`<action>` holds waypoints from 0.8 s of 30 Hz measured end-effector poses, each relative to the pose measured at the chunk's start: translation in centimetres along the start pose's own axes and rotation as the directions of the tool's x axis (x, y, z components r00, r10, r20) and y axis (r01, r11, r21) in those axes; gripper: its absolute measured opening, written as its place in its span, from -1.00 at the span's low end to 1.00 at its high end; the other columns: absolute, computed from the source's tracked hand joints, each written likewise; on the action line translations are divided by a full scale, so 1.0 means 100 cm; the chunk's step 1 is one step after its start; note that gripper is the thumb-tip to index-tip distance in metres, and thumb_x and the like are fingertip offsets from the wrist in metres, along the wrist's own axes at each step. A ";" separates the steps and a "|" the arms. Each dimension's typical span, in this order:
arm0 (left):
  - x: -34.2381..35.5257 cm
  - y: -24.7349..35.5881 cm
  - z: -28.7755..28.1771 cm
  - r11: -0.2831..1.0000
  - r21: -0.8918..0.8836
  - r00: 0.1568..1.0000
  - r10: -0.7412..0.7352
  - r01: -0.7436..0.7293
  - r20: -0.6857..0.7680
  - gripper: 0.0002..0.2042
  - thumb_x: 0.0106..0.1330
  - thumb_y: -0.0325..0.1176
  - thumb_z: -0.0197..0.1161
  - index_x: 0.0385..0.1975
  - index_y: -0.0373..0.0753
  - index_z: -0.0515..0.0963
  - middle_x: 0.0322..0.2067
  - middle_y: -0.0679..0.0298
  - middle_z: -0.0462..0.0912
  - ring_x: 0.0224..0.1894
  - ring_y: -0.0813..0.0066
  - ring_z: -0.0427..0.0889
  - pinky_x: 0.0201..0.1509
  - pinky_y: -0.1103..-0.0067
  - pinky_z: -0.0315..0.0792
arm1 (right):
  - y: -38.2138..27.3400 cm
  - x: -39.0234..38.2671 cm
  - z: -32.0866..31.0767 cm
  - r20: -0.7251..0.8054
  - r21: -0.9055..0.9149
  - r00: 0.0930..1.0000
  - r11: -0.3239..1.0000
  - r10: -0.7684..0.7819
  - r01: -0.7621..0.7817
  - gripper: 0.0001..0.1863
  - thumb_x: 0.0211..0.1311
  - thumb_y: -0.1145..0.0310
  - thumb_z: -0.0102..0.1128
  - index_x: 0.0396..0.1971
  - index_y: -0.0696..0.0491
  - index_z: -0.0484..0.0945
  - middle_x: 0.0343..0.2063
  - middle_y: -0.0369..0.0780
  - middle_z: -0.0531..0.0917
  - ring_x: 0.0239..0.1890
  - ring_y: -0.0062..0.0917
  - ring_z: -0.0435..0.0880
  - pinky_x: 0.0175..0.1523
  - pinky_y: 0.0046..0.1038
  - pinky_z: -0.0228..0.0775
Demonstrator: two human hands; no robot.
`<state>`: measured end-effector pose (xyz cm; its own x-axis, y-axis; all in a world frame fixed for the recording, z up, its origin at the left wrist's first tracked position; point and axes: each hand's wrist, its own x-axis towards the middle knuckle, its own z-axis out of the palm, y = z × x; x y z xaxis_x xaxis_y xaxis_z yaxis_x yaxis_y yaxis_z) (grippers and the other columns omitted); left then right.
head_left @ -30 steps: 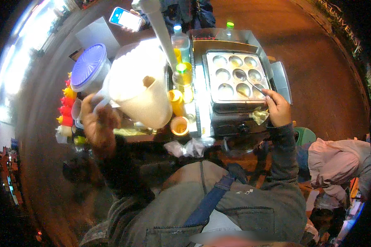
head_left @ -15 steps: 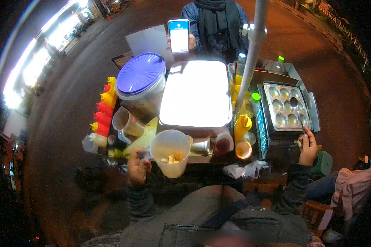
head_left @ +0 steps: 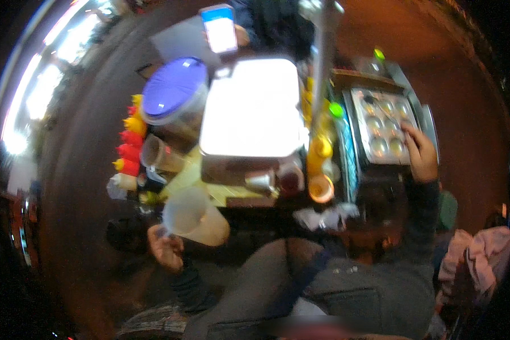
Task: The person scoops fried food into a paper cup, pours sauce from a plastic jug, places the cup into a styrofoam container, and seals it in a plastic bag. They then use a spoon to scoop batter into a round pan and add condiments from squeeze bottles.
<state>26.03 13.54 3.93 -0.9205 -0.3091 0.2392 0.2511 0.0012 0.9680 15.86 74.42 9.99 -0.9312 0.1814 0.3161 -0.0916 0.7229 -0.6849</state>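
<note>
My left hand [head_left: 166,249] is closed round the handle of a translucent plastic measuring jug [head_left: 194,218], held tilted in front of the cart's near edge. Its contents are blurred now. At the right, my right hand [head_left: 421,154] pinches the handle of what looks like a small ladle, its dark bowl [head_left: 370,101] over the far left of a metal pan [head_left: 383,161] with several round hollows. Motion smears the ladle's thin handle, and its exact shape is hard to make out.
A bright white box-like panel [head_left: 251,107] stands mid-cart, beside a purple-lidded tub [head_left: 175,88]. Sauce bottles [head_left: 131,139] line the left edge; a second jug [head_left: 158,154] is nearby. A metal pole [head_left: 324,68] rises before the pan. Across the cart, a person holds a phone [head_left: 220,31].
My right hand has moved farther over the pan, bringing the ladle to its far left hollows. The jug in my left hand has come lower, nearer and left, and tilts more. The view has shifted.
</note>
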 end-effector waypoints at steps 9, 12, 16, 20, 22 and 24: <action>-0.043 0.005 -0.004 0.998 0.034 0.993 -0.047 0.051 -0.113 -0.70 0.45 -0.15 0.11 -0.03 -0.21 0.34 -0.58 0.42 0.30 -0.68 0.72 0.23 -0.65 0.74 0.23 | 0.016 0.097 0.048 0.260 -0.159 0.899 0.902 -0.353 0.401 -0.77 0.17 0.54 0.16 -0.16 0.15 0.62 -0.19 -0.06 0.69 -0.15 -0.22 0.68 0.00 -0.31 0.50; -0.051 0.008 -0.003 0.997 0.036 0.986 -0.056 0.062 -0.154 -0.72 0.46 -0.16 0.09 -0.04 -0.22 0.34 -0.58 0.42 0.30 -0.67 0.72 0.24 -0.64 0.73 0.26 | 0.024 0.122 0.083 0.394 -0.329 0.868 0.835 -0.302 0.440 -0.80 0.17 0.50 0.16 -0.20 0.08 0.65 -0.22 -0.08 0.70 -0.16 -0.19 0.67 0.01 -0.27 0.50; -0.059 0.012 -0.012 0.991 0.111 0.982 -0.048 0.068 -0.182 -0.74 0.46 -0.21 0.07 -0.02 -0.22 0.34 -0.57 0.43 0.30 -0.65 0.73 0.25 -0.63 0.72 0.25 | 0.027 0.155 0.136 0.538 -0.463 0.806 0.713 -0.246 0.527 -0.82 0.20 0.37 0.07 -0.26 0.03 0.62 -0.31 -0.04 0.68 -0.17 -0.13 0.68 -0.08 -0.16 0.53; -0.067 0.008 -0.025 1.000 -0.009 0.956 -0.020 0.019 -0.294 -0.71 0.43 -0.20 0.14 -0.01 -0.21 0.34 -0.53 0.43 0.30 -0.61 0.74 0.25 -0.58 0.75 0.23 | 0.046 0.177 0.162 0.590 -0.340 0.744 0.739 -0.314 0.582 -0.79 0.12 0.24 0.21 -0.27 -0.03 0.63 -0.31 -0.07 0.70 -0.19 -0.10 0.67 -0.09 -0.15 0.52; -0.067 0.008 -0.033 1.000 -0.004 0.948 -0.011 0.010 -0.317 -0.72 0.43 -0.20 0.15 -0.02 -0.20 0.34 -0.52 0.43 0.30 -0.61 0.74 0.24 -0.58 0.73 0.22 | 0.058 0.179 0.164 0.566 -0.275 0.757 0.791 -0.326 0.546 -0.76 0.03 0.35 0.28 -0.24 -0.02 0.63 -0.32 -0.05 0.69 -0.20 -0.09 0.67 -0.11 -0.16 0.51; -0.061 0.006 -0.042 0.999 -0.035 0.934 -0.036 0.025 -0.355 -0.75 0.43 -0.21 0.14 -0.07 -0.18 0.34 -0.53 0.43 0.29 -0.61 0.73 0.22 -0.58 0.71 0.21 | 0.062 0.172 0.152 0.508 -0.206 0.768 0.811 -0.391 0.548 -0.74 0.02 0.40 0.30 -0.21 -0.01 0.63 -0.33 -0.04 0.68 -0.22 -0.08 0.67 -0.12 -0.19 0.51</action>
<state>33.03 11.46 2.72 -0.7625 -0.6264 0.1618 0.2382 -0.0393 0.9704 -6.03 71.91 1.21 -0.8583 -0.4817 0.1769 -0.5125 0.8225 -0.2468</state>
